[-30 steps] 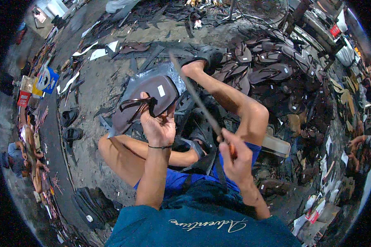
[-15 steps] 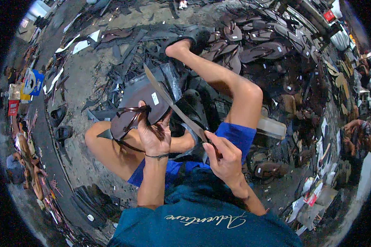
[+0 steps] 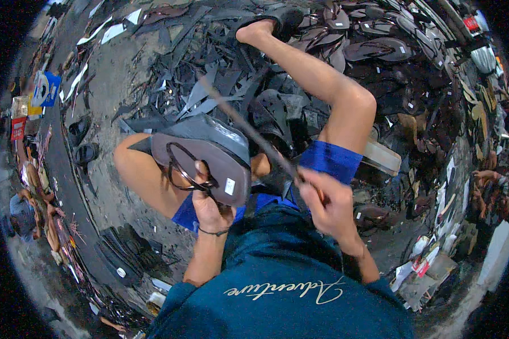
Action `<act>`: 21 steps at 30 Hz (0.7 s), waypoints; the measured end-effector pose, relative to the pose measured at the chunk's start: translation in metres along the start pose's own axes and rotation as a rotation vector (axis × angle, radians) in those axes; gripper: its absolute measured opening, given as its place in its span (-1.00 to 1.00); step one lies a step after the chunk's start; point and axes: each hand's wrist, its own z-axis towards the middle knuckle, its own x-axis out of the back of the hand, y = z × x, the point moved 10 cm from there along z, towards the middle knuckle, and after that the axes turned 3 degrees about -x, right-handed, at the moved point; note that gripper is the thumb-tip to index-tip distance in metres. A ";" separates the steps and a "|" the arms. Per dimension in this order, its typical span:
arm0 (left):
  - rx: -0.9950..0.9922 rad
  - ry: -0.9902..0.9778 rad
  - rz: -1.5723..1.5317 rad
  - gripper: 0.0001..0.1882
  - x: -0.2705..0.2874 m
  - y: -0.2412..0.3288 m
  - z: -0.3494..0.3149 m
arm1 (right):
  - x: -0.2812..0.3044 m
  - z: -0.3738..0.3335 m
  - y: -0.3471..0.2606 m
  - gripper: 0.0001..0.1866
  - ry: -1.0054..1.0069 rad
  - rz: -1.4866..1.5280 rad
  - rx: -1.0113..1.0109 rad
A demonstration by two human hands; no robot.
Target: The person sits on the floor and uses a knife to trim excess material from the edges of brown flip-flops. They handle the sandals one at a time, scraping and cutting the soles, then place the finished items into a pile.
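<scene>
I sit on the ground with my knees bent. My left hand (image 3: pixel 210 208) grips a dark brown sandal (image 3: pixel 205 160) by its strap end, sole side facing me, with an uncut grey layer sticking out behind it. My right hand (image 3: pixel 329 204) is closed around the handle of a long thin blade (image 3: pixel 244 126), which runs up and to the left just beside the sandal's right edge. A small white sticker sits on the sole near my left fingers.
Grey and black offcuts (image 3: pixel 209 79) litter the floor in front of me. Rows of finished sandals (image 3: pixel 390 51) lie at the upper right. A stack of dark soles (image 3: pixel 121 254) sits at my lower left. Another person's hand (image 3: pixel 483 176) shows at the far right.
The sandal has come closer and lower toward my chest. My right hand with the blade has dropped and moved nearer, and the view has tilted downward.
</scene>
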 end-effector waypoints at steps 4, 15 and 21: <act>0.022 -0.051 -0.047 -0.53 -0.009 0.003 -0.003 | 0.010 -0.079 0.024 -0.67 -0.166 -0.091 -0.003; -0.035 0.075 0.278 -0.49 0.061 0.001 -0.037 | -0.032 -0.047 0.004 -0.69 -0.302 -0.112 -0.120; 0.062 0.006 0.251 -0.40 0.091 -0.002 -0.041 | -0.089 -0.007 -0.016 -0.71 -0.348 0.030 -0.006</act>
